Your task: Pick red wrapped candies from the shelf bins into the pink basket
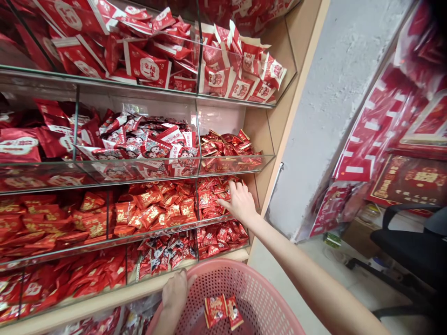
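My left hand (173, 294) grips the rim of a pink perforated plastic basket (272, 291), its thumb lying along the edge. Two small red-and-gold wrapped packets (215, 311) lie inside the basket. Above it, my right hand (240, 201) is at the front of a shelf compartment of small red wrapped candies (209, 197). Its thumb is stretched out, apart from the bent fingers, and no item shows in it. The fingertips are over the candies; whether they touch any is hard to see.
Glass-fronted shelves (146, 228) hold many red packets behind clear dividers. A wooden side panel (289, 125) ends the shelving at the right, beside a grey wall (328, 93). Farther right stand a black chair (412, 246) and hanging red packaging (370, 121).
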`<state>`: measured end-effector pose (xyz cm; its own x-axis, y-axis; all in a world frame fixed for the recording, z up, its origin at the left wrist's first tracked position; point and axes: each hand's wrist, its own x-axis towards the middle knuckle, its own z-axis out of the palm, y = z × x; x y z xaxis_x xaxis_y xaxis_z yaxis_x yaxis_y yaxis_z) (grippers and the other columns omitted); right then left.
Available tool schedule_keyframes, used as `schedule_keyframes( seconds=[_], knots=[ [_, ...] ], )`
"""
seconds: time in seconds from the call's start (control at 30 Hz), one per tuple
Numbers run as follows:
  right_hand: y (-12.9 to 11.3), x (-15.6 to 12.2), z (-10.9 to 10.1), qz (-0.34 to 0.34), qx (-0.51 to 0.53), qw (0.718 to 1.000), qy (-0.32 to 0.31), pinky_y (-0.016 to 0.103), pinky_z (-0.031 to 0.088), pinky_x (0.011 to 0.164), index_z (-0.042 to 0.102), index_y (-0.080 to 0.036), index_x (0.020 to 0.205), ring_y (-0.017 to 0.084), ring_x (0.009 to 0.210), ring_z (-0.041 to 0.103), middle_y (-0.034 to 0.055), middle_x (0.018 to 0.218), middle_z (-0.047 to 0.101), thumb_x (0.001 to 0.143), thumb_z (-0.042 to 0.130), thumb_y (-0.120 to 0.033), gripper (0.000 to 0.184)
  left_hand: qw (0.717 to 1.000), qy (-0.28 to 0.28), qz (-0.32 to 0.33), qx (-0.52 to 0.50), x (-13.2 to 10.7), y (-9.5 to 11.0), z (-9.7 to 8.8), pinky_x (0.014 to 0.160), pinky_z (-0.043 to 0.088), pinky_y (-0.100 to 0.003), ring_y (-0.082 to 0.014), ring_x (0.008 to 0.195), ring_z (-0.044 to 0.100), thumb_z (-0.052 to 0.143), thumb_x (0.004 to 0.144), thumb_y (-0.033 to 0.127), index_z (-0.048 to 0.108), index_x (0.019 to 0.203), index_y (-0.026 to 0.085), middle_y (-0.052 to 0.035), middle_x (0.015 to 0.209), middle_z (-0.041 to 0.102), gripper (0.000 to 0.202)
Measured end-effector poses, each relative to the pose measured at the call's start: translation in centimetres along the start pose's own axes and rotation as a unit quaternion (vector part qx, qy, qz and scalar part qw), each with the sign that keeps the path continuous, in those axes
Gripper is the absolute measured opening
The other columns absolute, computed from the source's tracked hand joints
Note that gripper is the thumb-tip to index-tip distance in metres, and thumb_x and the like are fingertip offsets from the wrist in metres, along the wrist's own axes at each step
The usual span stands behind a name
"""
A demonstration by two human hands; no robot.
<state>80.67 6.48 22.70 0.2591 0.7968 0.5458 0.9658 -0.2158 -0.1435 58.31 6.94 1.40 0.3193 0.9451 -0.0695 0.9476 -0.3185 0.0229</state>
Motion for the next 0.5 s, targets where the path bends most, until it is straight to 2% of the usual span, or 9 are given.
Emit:
schedule_keyframes(
  seconds=[0.2,0.37,0.5],
  knots=[
    [0.4,1.3,1.1,0.021,0.007,0.999,-0.031,0.041,0.039,0.083,0.040,-0.014,0.119,0.030,0.108,0.044,0.0169,0.110,0.051,0.077,0.054,-0.054,0.059,1.000,0.000,-0.007,-0.004,0.0,0.0,0.0,0.072,0.048,-0.034,-0.0266,0.089,0.065,0.028,0.089,0.043,0.059,0.103,0.012,-0.0155,0.092,0.067,0.045],
    [0.9,1.0,0.9,0.035,-0.004,0.998,-0.046,0.041,0.038,0.082,0.038,-0.013,0.121,0.031,0.105,0.047,0.0171,0.107,0.055,0.077,0.055,-0.051,0.061,1.000,-0.006,-0.007,-0.009,-0.2,0.1,-0.5,0.072,0.048,-0.035,-0.0273,0.088,0.065,0.028,0.089,0.042,0.059,0.101,0.011,-0.0167,0.092,0.067,0.045],
    [1.0,0.8,0.7,0.039,0.016,0.998,-0.052,0.038,0.038,0.082,0.037,-0.014,0.121,0.030,0.105,0.049,0.0166,0.109,0.053,0.077,0.056,-0.046,0.057,1.000,-0.015,-0.011,-0.020,-0.2,0.1,-0.5,0.073,0.048,-0.033,-0.0258,0.090,0.064,0.031,0.088,0.044,0.059,0.102,0.012,-0.0162,0.093,0.067,0.045]
  ],
)
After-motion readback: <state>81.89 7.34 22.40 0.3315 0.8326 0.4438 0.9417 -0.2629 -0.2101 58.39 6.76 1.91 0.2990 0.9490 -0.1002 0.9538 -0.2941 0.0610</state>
